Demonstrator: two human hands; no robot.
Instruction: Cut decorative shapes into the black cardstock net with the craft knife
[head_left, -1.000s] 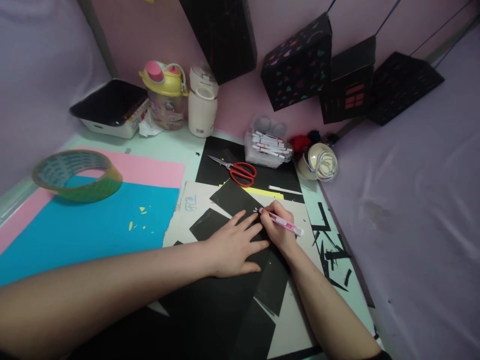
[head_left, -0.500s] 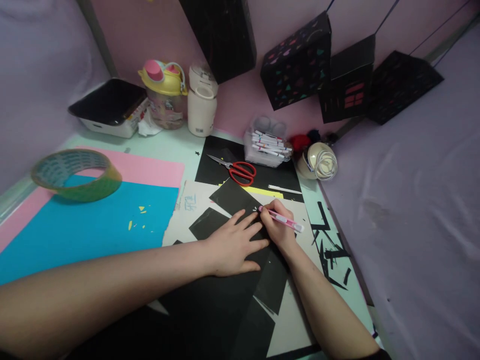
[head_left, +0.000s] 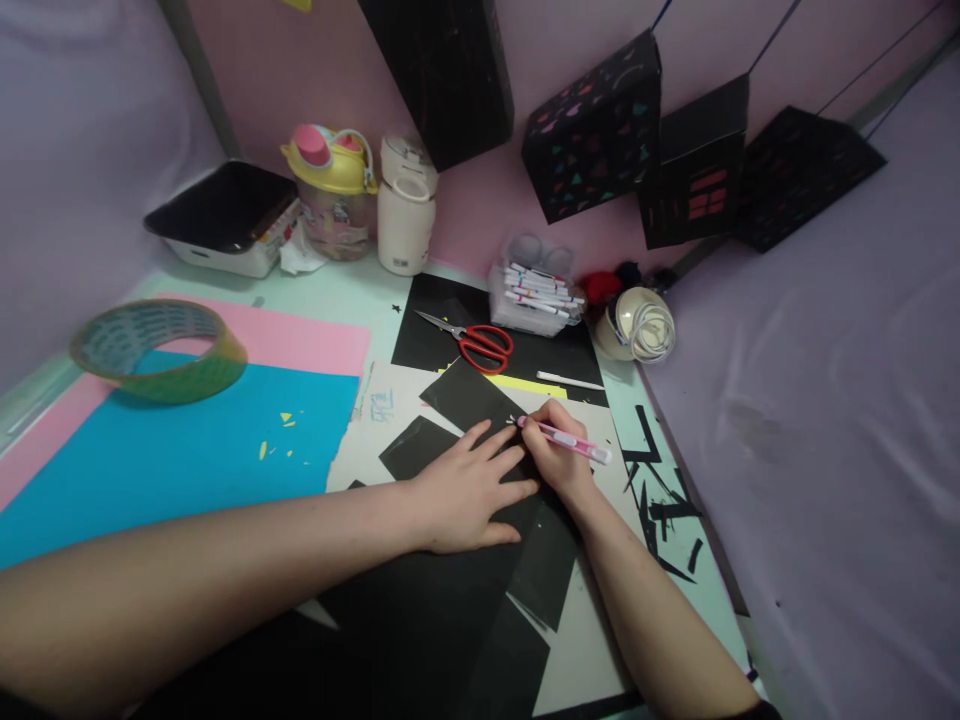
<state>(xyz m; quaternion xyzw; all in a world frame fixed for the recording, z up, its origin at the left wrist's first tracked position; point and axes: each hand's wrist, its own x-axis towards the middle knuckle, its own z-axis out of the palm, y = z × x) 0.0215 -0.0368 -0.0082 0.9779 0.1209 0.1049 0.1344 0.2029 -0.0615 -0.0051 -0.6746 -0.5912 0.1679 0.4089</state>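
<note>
Pink and white plastic, slim as a pen: the tool (head_left: 568, 441) sits in the right hand (head_left: 556, 455), pinched between thumb and fingers close to its left end. Barrel crosses the near side of the hand, its white tail sticking out to the right, past the knuckles and free of the fingers. Working end points left, down at a black strip (head_left: 461, 393), beside a few small pale marks (head_left: 511, 420) (point itself too small to make out). Left hand (head_left: 471, 497) lies palm down on black paper, fingers spread, holding nothing; index fingertip just beside the pinch and the marks. Strip runs from under the hands toward upper left, its far corner near the red-handled scissors (head_left: 484, 345), which rest on a black sheet (head_left: 424, 345). Second black piece (head_left: 416, 447) juts out left of the fingers; more black paper (head_left: 442, 600) below the left forearm. Under it all, a pale board (head_left: 356, 465) with blue scribble near its upper left. White pen (head_left: 570, 381) beyond the right hand, well apart from it. Black offcuts (head_left: 671, 511) scattered to the right on the table (head_left: 712, 560). Farther left, a tape roll (head_left: 187, 383) on blue and pink sheets, yellow flecks near it.
</note>
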